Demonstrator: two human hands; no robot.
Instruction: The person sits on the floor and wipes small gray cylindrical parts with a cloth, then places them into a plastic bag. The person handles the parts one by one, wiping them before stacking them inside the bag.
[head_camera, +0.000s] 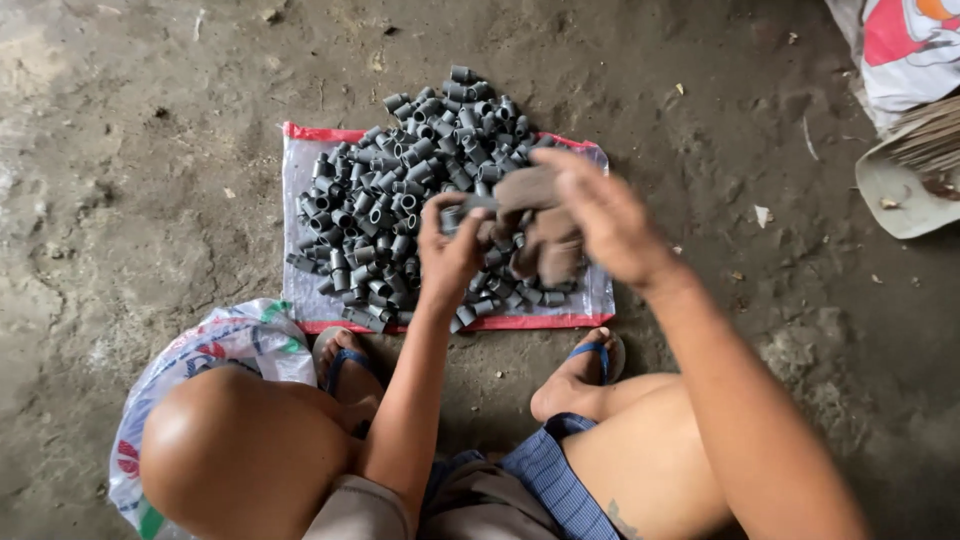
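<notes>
Below me is a rough dirt floor (150, 180) with a clear plastic sheet edged in red (300, 160) and a heap of short grey plastic tubes (400, 170). My left hand (450, 250) pinches one stiff, light tube (470, 207) by its ends; my right hand (610, 215) grips a soft brown cloth (540, 235) against it.

A short grey pipe fitting (462, 212) is pinched in the left hand (450, 255) above the pile. A brown-grey cloth glove (540, 235), limp and blurred, hangs from the right hand (610, 220) beside it.
</notes>
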